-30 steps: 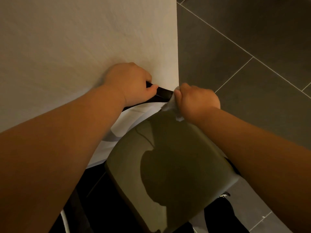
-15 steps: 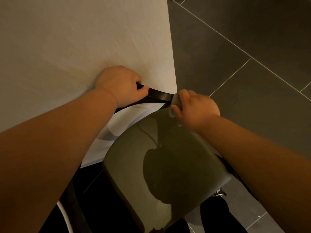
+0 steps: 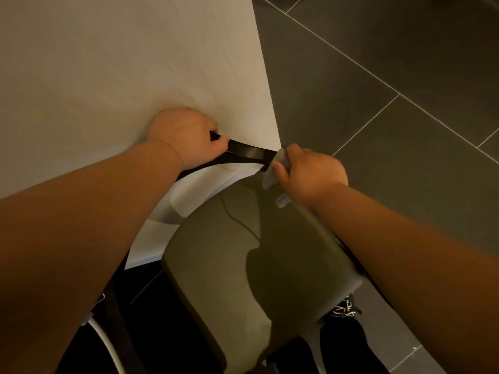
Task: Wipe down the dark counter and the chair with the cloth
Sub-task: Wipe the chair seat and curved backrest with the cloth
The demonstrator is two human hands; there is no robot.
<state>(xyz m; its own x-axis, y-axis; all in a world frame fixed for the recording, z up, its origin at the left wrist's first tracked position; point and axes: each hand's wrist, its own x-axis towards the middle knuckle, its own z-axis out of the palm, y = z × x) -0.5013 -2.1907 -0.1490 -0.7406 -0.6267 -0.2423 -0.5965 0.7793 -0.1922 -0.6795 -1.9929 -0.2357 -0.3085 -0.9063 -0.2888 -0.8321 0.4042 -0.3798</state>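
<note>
Risk lies in force: our left hand point(image 3: 186, 137) grips the chair point(image 3: 243, 265) by its black rail point(image 3: 249, 153), our right hand point(image 3: 310, 175) clutches the cloth point(image 3: 270, 180) at the rail's right end; pushing hard could knock the chair against the wall point(image 3: 135, 63).

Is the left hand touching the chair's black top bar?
Touching. The head view shows the left hand curled round the black bar, with the thumb lying on its top.
</note>
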